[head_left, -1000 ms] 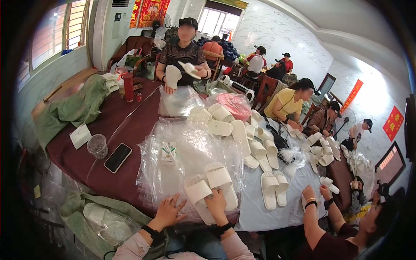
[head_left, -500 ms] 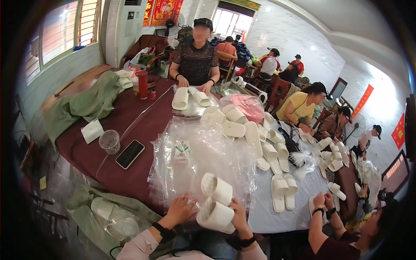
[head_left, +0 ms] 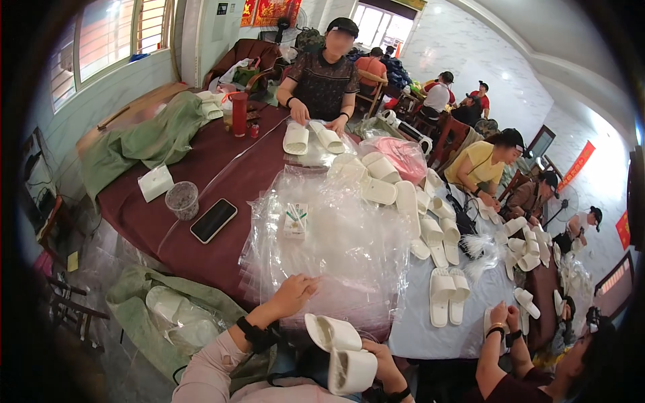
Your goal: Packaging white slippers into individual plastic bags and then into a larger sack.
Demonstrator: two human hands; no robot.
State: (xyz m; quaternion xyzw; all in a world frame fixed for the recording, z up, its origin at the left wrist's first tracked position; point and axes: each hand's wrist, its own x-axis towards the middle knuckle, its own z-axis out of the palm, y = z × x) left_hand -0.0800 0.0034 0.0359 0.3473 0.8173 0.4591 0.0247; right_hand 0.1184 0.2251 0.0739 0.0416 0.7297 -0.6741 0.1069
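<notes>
A pair of white slippers [head_left: 353,371] is in my right hand [head_left: 384,366], close to my lap at the table's near edge. Its fingers are partly hidden behind the soles. My left hand [head_left: 295,295] reaches over the near side of a stack of clear plastic bags [head_left: 336,235], fingers stretched out and their tips at the top bag. On that stack lies a small white card with a green print [head_left: 295,220]. To the right, another pair of white slippers [head_left: 449,295] lies on a pale sheet [head_left: 416,336].
Beyond the bags is a heap of white slippers [head_left: 383,181] beside a pink bag [head_left: 400,158]. A phone [head_left: 213,220] and a plastic cup [head_left: 182,200] stand left. A green sack [head_left: 134,295] with wrapped slippers is below left. Across, a person [head_left: 322,80] handles slippers; other people work at right.
My right hand has drawn the slippers down toward my lap. My left hand has moved up and away from them onto the bags. The whole view has shifted a little.
</notes>
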